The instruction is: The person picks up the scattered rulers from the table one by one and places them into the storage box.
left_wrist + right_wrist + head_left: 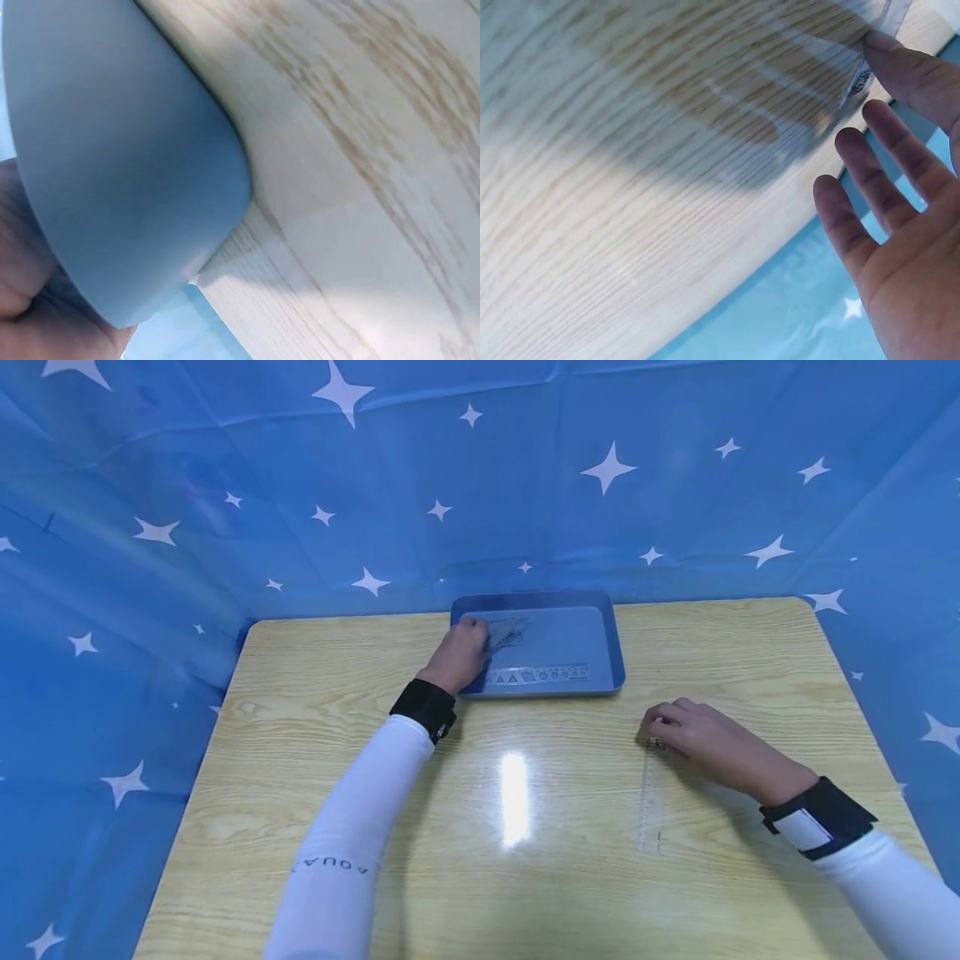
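Note:
A blue tray [611, 643] stands at the back of the table. My left hand [459, 653] reaches over its left side, fingers curled at a clear triangular set square [510, 631] that slants into the tray. In the left wrist view, that hand [45, 292] shows partly behind the tray wall [142, 165], its fingertips hidden. A clear stencil ruler [536, 675] lies along the tray's front. My right hand [693, 739] pinches the far end of another clear ruler [650, 802]. In the right wrist view the thumb presses this ruler [861, 79], the other visible fingers spread apart.
The wood-grain table [315, 727] reflects a bright patch of light [514, 800] near its middle. A blue curtain [525, 468] with white stars hangs behind the table and along both sides, close to the tray's back rim.

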Tool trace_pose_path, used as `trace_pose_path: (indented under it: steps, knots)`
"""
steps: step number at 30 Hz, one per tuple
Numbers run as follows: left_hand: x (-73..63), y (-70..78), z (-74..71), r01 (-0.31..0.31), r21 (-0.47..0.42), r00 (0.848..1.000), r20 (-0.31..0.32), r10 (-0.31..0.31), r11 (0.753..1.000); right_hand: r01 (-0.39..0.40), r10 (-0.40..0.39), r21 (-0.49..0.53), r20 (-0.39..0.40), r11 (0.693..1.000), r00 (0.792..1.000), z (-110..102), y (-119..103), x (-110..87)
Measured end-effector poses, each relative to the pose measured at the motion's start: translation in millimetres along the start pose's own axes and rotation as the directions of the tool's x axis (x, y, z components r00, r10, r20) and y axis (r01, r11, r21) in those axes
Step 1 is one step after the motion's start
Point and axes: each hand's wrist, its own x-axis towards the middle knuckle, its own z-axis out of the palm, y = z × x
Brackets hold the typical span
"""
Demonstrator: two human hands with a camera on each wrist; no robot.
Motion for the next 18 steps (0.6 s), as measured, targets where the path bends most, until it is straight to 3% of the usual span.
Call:
trace_pose_path:
  steps: [8, 18]
  knots:
    - [1.5, -0.4, 4.7, -0.034, 0.075, 0.999, 0.000, 0.034, 0.997, -0.012, 0.015, -0.040, 0.061, 0.999, 0.998, 4.5, -1.7, -9.1]
    - [3.9, -0.5, 6.3, -0.041, 0.107, 0.999, 0.034, 0.038, 0.993, 0.013, -0.013, 0.006, 0.041, 1.000, 0.999, 5.0, -6.1, -4.8]
